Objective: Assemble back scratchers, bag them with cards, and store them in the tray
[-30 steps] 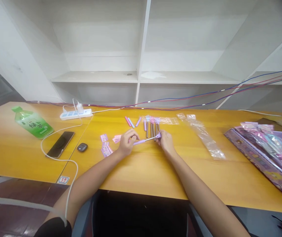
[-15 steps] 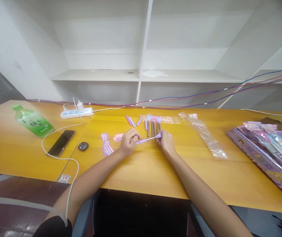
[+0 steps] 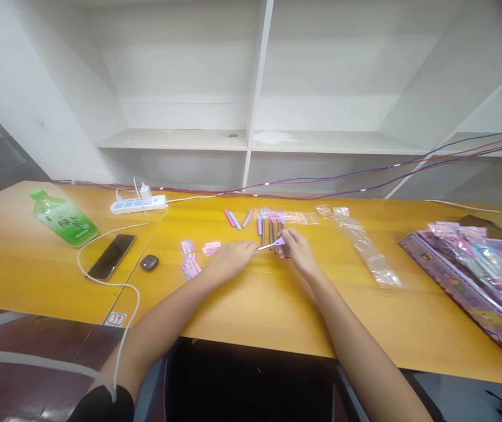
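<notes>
Between my hands is a thin metal rod (image 3: 267, 247) with a purple head. My right hand (image 3: 294, 249) pinches the purple head (image 3: 280, 241). My left hand (image 3: 238, 258) is closed round the rod's other end, covering the purple handle. Just beyond lie several metal rods (image 3: 263, 232) with blue, pink and purple fork-like heads, beside a clear plastic sleeve (image 3: 301, 217). Pink, blue and purple tubes (image 3: 234, 220) rest behind my left hand. Small purple cards (image 3: 190, 265) and pink cards (image 3: 212, 248) lie to its left.
On the left are a green bottle (image 3: 64, 218), a phone (image 3: 112, 257), a black oval object (image 3: 149, 262) and a power strip (image 3: 139, 203) with a white cable. Clear wrappers (image 3: 365, 246) lie right of centre. A purple printed bag (image 3: 462, 284) holding packaged items is at the right.
My left hand has moved right along the held piece, and its purple handle is now covered. My right hand still holds the head. The view has shifted slightly.
</notes>
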The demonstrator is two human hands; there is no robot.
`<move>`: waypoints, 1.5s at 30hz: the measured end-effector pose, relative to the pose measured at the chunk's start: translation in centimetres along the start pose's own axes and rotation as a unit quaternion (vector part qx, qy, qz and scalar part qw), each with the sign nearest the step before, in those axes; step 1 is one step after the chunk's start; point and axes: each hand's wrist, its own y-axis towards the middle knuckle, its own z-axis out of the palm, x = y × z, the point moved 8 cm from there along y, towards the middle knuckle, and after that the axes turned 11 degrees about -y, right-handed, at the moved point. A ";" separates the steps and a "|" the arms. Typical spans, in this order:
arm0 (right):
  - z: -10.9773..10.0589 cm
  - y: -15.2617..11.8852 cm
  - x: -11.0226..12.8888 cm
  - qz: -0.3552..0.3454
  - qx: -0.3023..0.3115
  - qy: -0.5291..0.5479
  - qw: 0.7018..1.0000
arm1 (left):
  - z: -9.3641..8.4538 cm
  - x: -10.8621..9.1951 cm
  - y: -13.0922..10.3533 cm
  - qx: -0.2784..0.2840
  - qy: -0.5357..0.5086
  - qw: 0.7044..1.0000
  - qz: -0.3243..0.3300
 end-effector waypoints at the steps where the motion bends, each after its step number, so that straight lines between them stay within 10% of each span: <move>1: 0.7 -0.3 1.0 -0.049 0.021 -0.067 0.996 | -0.3 0.2 0.1 -0.006 0.016 1.000 -0.003; 5: 3.3 -1.9 5.0 -0.257 0.028 -0.395 0.881 | -2.1 0.1 0.3 -0.035 0.082 0.996 0.001; 9: 5.3 -2.0 6.8 -0.294 0.039 -0.571 0.765 | -2.7 -1.0 0.2 -0.014 0.141 0.990 0.011; 18: 6.9 -1.9 11.3 -0.217 0.092 -0.630 0.740 | -4.7 -1.4 1.3 -0.042 0.157 0.985 -0.064; 21: 3.8 -2.1 10.8 -0.200 0.097 -0.635 0.740 | -7.3 -0.1 0.2 -0.007 0.248 0.964 -0.091; 27: -11.4 -3.0 5.6 -0.267 0.065 -0.640 0.717 | -16.8 4.6 -7.4 0.031 0.375 0.915 -0.143; 30: -16.5 -4.1 3.2 -0.294 0.058 -0.632 0.714 | -18.1 6.4 -10.6 0.074 0.403 0.899 -0.158; 36: -17.7 -5.8 1.7 -0.268 0.050 -0.610 0.744 | -16.0 5.2 -11.6 0.094 0.379 0.917 -0.086; 41: -20.7 -6.1 -0.4 -0.091 0.014 -0.572 0.815 | -16.7 3.4 -12.1 0.053 0.366 0.929 -0.016; 45: -22.0 -7.1 -1.4 0.026 0.027 -0.621 0.783 | -17.8 3.4 -13.0 0.024 0.381 0.924 0.016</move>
